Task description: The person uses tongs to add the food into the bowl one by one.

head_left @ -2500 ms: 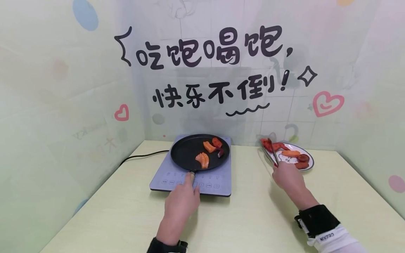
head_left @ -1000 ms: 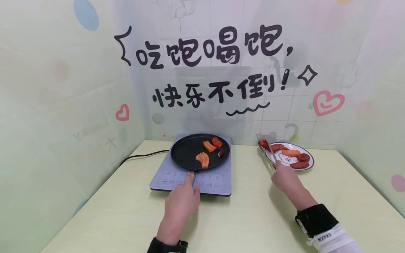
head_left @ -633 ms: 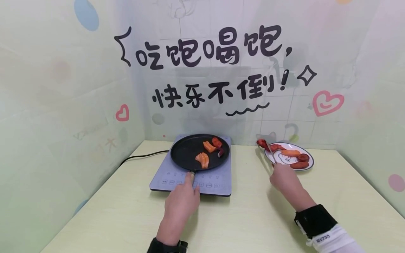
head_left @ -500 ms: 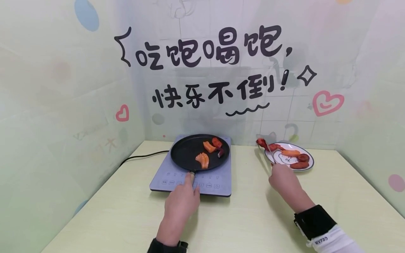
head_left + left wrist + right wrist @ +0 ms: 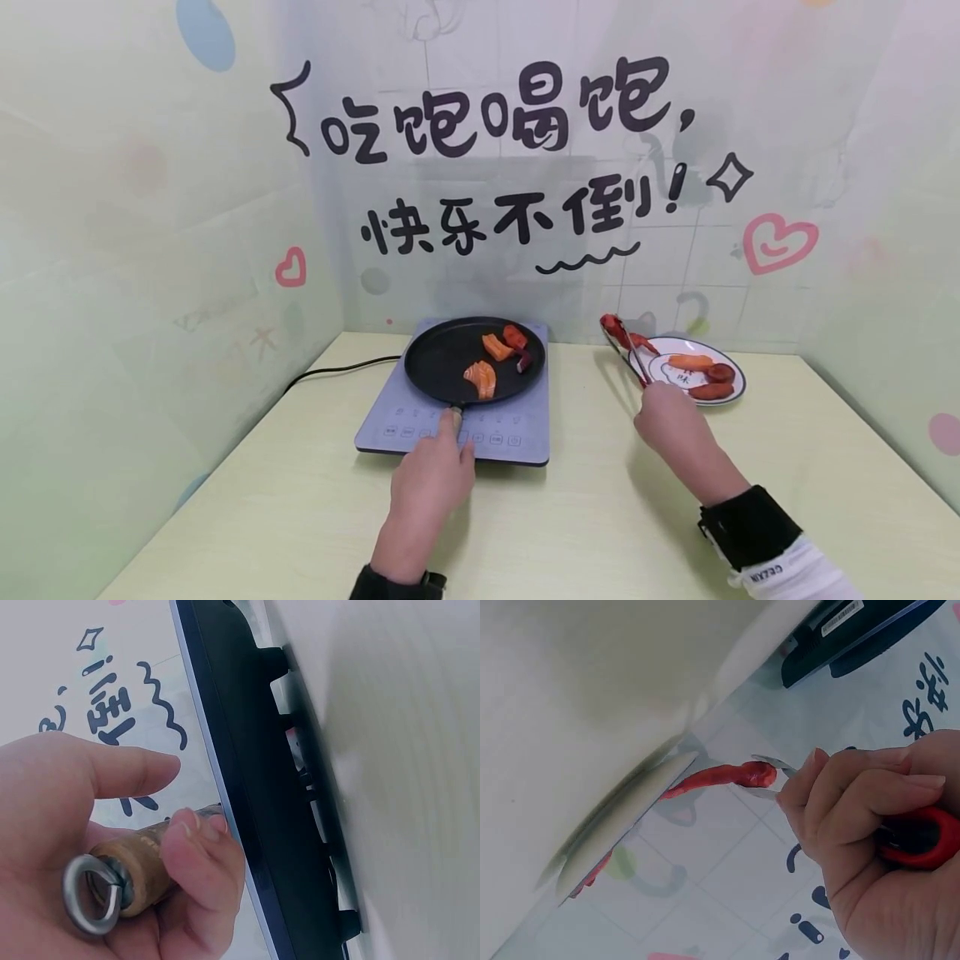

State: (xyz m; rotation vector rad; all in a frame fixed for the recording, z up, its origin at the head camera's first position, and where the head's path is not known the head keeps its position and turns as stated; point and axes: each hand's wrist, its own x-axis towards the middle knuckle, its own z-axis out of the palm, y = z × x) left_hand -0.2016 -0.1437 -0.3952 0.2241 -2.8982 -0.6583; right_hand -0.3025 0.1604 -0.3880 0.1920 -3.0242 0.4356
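Note:
My left hand [image 5: 432,481] holds the wooden handle [image 5: 142,874] of a black frying pan [image 5: 442,354], fingers curled round it. Inside the pan lie orange salmon-like pieces [image 5: 482,379], a red slice [image 5: 515,337] and a dark red piece [image 5: 524,360]. My right hand [image 5: 678,429] grips red-handled scissors [image 5: 922,838], whose two metal blades stand apart around a long red piece of food [image 5: 718,775]. The piece's thick end is between the blades. Its thin end reaches the rim of a white plate [image 5: 735,393]; whether it touches is unclear.
The pan sits on a lavender-grey induction cooker [image 5: 382,417], with a black cord [image 5: 341,367] running left. An orange stick [image 5: 690,362], a round red-brown piece [image 5: 721,372] and a red-brown sausage-like piece [image 5: 711,391] lie on the plate. A printed wall [image 5: 480,208] stands close behind.
My right hand has moved slightly left, and the scissors have raised the thick end of the red piece up and left, off the plate's edge. My left hand and the pan stay put.

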